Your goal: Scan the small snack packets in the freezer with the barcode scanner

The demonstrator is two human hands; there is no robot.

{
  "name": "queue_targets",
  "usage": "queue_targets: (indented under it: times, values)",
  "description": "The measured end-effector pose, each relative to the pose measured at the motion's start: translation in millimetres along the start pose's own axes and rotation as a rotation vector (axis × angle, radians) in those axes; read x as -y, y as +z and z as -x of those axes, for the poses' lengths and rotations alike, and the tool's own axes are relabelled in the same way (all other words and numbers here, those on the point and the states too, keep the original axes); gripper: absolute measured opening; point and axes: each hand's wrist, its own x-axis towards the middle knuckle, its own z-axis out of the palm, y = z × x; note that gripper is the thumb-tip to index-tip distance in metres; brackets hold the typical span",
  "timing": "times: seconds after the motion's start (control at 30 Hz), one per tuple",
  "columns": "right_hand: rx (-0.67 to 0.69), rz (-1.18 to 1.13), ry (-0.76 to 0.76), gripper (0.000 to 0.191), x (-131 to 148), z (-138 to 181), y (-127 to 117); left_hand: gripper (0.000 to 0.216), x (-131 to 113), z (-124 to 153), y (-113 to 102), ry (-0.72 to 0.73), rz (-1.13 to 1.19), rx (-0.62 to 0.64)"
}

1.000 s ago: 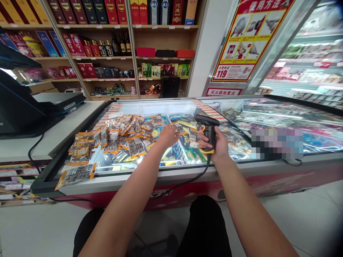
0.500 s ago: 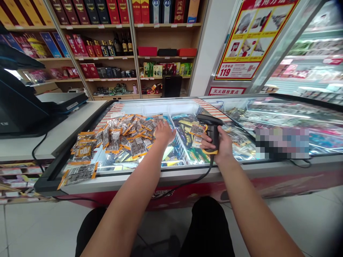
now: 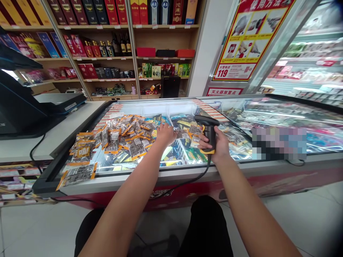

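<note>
My right hand (image 3: pixel 218 144) is wrapped round the handle of a black barcode scanner (image 3: pixel 207 128) with a yellow base, held upright over the freezer's glass lid (image 3: pixel 150 167). Its cable hangs down over the freezer's front edge. My left hand (image 3: pixel 164 135) rests on the glass at the right edge of a heap of orange-trimmed snack packets (image 3: pixel 125 137), fingers curled on a packet (image 3: pixel 183 134) lying between the hand and the scanner. A few more packets lie under the scanner head.
A black checkout terminal (image 3: pixel 18 103) stands on the white counter (image 3: pixel 40 142) to the left. More packets (image 3: pixel 77 173) lie near the freezer's front left corner. Shelves of boxes and bottles (image 3: pixel 107 46) fill the back wall. A second chest freezer (image 3: pixel 294 117) extends right.
My left hand went from the packets near the scanner left to the heap, then came back right to a packet. The scanner hand has barely moved.
</note>
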Motion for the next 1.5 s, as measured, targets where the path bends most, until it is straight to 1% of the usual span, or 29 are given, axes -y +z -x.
queue_targets:
  times: [0.07,0.17,0.23,0.4,0.53,0.67,0.8,0.9,1.0,1.1,1.2,1.3,1.4,1.43,1.5]
  values:
    - [0.003,0.008,0.000,0.044,-0.1,-0.5,-0.3,0.009,5.3,-2.4,0.2,0.005,0.186,0.000]
    - [0.013,0.023,0.006,0.044,-0.4,-0.8,0.2,0.016,9.7,-8.3,1.4,-0.051,0.373,-0.024]
    - [0.021,0.036,0.009,0.044,-1.2,-0.8,1.0,0.019,10.1,-13.8,2.1,-0.111,0.528,-0.069]
    - [0.063,0.122,0.082,0.051,-6.2,0.9,4.0,0.024,9.0,-23.6,0.4,-0.278,1.021,-0.227]
    - [0.109,0.205,0.138,0.052,-9.8,3.1,8.1,0.028,11.3,-22.8,-2.1,-0.379,1.367,-0.289]
    - [0.141,0.231,0.153,0.054,-11.4,4.0,10.7,0.033,10.6,-22.8,1.0,-0.463,1.579,-0.265]
    - [0.154,0.246,0.167,0.056,-12.8,2.9,9.4,0.037,7.0,-24.9,6.2,-0.489,1.676,-0.250]
    - [0.151,0.249,0.160,0.056,-13.1,2.3,9.0,0.037,5.5,-24.9,7.6,-0.476,1.689,-0.250]
    - [0.154,0.252,0.153,0.055,-12.4,3.0,10.9,0.033,5.3,-24.3,7.5,-0.461,1.652,-0.244]
    - [0.142,0.247,0.146,0.051,-11.5,4.4,13.5,0.031,5.4,-24.7,8.0,-0.441,1.565,-0.240]
    - [0.129,0.234,0.149,0.049,-10.9,5.3,14.6,0.031,5.1,-25.8,8.9,-0.413,1.431,-0.240]
    - [0.117,0.214,0.125,0.051,-9.6,4.8,13.3,0.031,3.8,-24.3,8.4,-0.379,1.242,-0.232]
    - [0.077,0.152,0.071,0.052,-7.3,3.8,10.1,0.044,1.1,-16.0,6.7,-0.325,1.041,-0.236]
    - [0.061,0.132,0.060,0.051,-6.5,3.4,9.0,0.047,-0.1,-11.8,6.2,-0.278,0.921,-0.233]
    - [0.037,0.109,0.048,0.048,-5.1,3.0,7.2,0.045,-2.9,-2.8,5.6,-0.152,0.551,-0.188]
